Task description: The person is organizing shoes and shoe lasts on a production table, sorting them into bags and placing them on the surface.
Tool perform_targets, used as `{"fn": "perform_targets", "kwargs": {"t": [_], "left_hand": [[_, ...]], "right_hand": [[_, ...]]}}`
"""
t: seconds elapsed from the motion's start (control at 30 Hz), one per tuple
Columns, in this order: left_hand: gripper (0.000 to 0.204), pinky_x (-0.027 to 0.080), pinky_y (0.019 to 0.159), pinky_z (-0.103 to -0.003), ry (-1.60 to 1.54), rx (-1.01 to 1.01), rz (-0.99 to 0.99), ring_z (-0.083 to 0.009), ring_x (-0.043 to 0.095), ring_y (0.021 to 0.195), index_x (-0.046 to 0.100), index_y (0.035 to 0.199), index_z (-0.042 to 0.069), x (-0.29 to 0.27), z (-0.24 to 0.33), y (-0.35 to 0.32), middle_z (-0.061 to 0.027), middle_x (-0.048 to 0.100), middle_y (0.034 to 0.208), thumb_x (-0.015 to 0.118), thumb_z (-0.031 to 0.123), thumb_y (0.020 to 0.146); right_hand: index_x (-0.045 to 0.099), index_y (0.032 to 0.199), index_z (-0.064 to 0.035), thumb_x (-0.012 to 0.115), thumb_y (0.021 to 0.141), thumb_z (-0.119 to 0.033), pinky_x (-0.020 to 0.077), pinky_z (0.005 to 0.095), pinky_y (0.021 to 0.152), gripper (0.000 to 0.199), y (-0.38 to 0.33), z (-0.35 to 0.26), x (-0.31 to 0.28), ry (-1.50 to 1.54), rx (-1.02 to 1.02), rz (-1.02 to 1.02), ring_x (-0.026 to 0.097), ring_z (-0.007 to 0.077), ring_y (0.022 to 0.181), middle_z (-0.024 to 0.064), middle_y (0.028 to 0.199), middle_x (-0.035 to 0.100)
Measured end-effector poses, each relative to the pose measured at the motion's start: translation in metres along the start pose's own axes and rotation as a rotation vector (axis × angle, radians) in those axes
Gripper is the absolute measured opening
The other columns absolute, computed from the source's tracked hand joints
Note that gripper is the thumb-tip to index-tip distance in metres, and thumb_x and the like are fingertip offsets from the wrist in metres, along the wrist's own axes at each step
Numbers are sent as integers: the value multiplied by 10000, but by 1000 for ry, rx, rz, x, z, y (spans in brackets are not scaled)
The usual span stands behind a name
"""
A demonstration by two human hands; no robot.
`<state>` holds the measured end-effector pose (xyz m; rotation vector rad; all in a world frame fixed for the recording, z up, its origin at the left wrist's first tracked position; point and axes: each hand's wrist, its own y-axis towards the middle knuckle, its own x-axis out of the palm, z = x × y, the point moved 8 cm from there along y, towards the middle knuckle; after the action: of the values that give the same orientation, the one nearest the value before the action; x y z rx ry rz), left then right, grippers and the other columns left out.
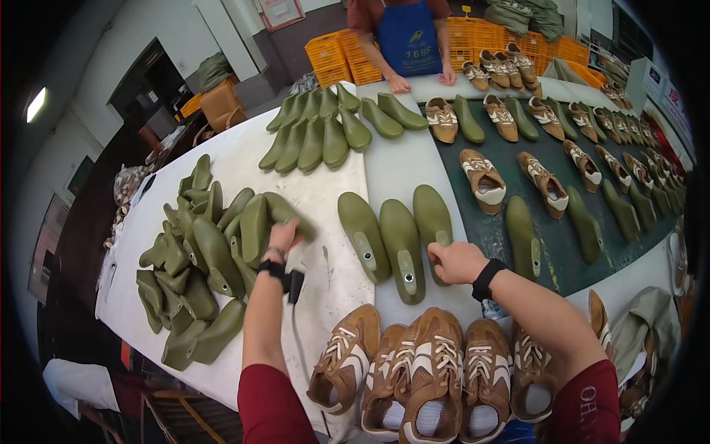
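My left hand [284, 238] is closed around the end of an olive-green shoe last [279, 207] at the right edge of a heap of lasts. That last looks slightly smeared by motion. My right hand [460, 263] grips the near end of another green shoe last [431, 209], which lies on the pale tabletop. Beside it, to the left, two more lasts, a middle one [399, 229] and an outer one [362, 229], lie side by side, each with a small round hole. Both of my wrists wear black bands.
The heap of green lasts [214, 255] covers the white table's left; more stand in rows [312, 140] behind. Brown-and-white sneakers [436, 355] crowd the near edge. Sneakers and lasts line a dark green belt [484, 244] at right. Opposite stands a person in a blue apron [408, 44].
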<state>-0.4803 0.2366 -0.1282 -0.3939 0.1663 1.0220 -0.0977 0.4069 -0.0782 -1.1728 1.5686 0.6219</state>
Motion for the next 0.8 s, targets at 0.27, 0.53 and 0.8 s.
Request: {"fn": "perform_targets", "kwargs": {"t": [0.27,0.53,0.8], "left_hand": [[859,292,1019,-405,647,330,-210,-309,305,1265,154,1393,125,69,102,-6,-190,290,1387,654,384,745],[772,413,887,-434,1073,-12,250,-318,534,1057,313,1345,213,-77,20,-18,-205,541,1140,647,344,661],[377,452,684,-365,-421,-290,-41,-201,542,868,521,1019,81,-44,-40,-92,-74,586,971,622,348,774]], "right_hand": [[514,922,-125,504,760,-184,472,450,622,173,-3,-5,-3,39,-31,81,598,339,672,146,684,609],[518,922,-121,501,765,-184,473,442,634,170,-6,11,0,2,32,57,601,336,692,151,710,614],[518,924,-125,498,764,-182,471,442,645,171,-5,6,0,5,28,63,602,333,710,149,719,615]]}}
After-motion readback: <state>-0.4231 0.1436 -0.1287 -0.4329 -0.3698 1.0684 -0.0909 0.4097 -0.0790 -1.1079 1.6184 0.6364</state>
